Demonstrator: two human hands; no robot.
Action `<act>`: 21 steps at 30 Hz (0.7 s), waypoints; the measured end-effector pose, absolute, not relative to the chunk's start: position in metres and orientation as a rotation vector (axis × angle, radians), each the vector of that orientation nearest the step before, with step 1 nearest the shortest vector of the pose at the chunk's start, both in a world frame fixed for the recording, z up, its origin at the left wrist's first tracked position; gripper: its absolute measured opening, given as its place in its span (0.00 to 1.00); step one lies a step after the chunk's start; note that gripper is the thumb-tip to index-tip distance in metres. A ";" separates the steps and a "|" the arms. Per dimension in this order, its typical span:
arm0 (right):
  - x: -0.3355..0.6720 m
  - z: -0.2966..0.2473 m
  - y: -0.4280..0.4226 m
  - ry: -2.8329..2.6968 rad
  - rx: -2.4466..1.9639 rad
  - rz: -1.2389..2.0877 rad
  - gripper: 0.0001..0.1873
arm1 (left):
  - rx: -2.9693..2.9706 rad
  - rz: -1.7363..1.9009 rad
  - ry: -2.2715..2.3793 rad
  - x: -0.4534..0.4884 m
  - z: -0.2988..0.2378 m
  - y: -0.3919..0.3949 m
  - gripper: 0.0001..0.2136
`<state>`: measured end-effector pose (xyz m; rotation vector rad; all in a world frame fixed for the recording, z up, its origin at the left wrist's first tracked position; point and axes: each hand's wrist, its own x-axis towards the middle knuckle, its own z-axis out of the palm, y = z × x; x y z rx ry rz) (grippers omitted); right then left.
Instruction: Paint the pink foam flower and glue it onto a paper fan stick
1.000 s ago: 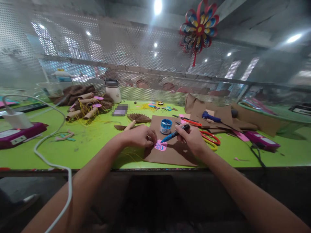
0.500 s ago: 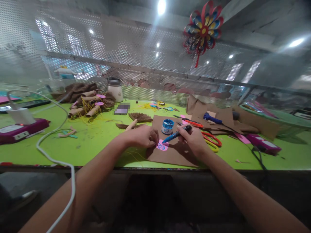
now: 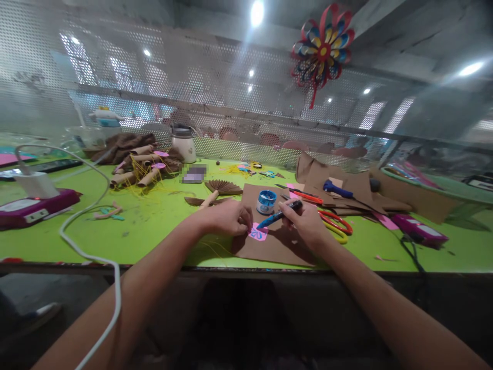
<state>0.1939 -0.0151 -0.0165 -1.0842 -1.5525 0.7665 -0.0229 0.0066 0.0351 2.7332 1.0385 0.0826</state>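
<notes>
Perforated screening [image 3: 231,105] rises beyond your hands, behind the green table [image 3: 154,239]. Your right hand [image 3: 302,221] grasps a blue marker [image 3: 274,218], its tip at the pink paper [image 3: 259,233] between your hands. Your left hand [image 3: 238,218] curls at the paper's edge; whether it pinches it, I cannot tell. A blue jar [image 3: 266,203] stands just beyond both hands.

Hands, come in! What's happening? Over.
Right hand gripping blue-and-black pen-like tool. Left hand at blue-marked pink paper scrap. Small open blue-stained jar just beyond.
</notes>
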 end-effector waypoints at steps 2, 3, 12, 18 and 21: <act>0.193 -0.015 -0.015 -1.565 -1.091 0.765 0.18 | 2.732 0.086 1.022 -0.023 0.035 0.007 0.11; 0.193 -0.015 -0.016 -1.569 -1.096 0.763 0.18 | 2.729 0.085 1.016 -0.023 0.036 0.007 0.11; 0.192 -0.014 -0.012 -1.551 -1.108 0.760 0.20 | 2.726 0.105 1.058 -0.025 0.030 0.010 0.11; 0.193 -0.014 -0.012 -1.515 -1.100 0.724 0.20 | 2.725 0.105 1.064 -0.027 0.027 0.013 0.11; 0.192 -0.013 -0.013 -1.528 -1.096 0.735 0.20 | 2.716 0.102 1.037 -0.026 0.029 0.012 0.11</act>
